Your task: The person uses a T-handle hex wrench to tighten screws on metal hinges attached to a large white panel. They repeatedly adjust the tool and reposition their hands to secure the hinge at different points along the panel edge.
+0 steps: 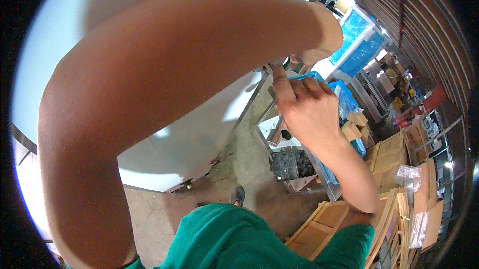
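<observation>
Over the white panel point(174, 161) bends my left arm point(149, 64), big and close, so it hides a lot of it. My green shirt point(219, 239) is on the near side of the panel. At the panel's far right edge is my left hand point(327, 39), bent and turned away, so I cannot tell if it is wide, narrow or holding something. My right hand point(312, 112) is just to the right of that same edge. Its pointing finger sticks out and the others curl in. A small metal bit point(268, 68) is by that fingertip, but I cannot tell if I am gripping it.

I think the step in hand is close work with both hands at the panel's edge. To me, the next move calls for steady fingers and a good look past my own arm.

My shoe point(238, 195) is on the floor point(149, 219), near the panel's bottom corner. To the right of the panel is a black crate point(292, 164), with wood crates point(319, 224) more to the right. Past the crate, farther from the panel, are brown boxes point(354, 124). Beyond the panel's far end stands a frame in blue wrap point(369, 49), and the ribbed roof point(429, 24) is up past that.
</observation>
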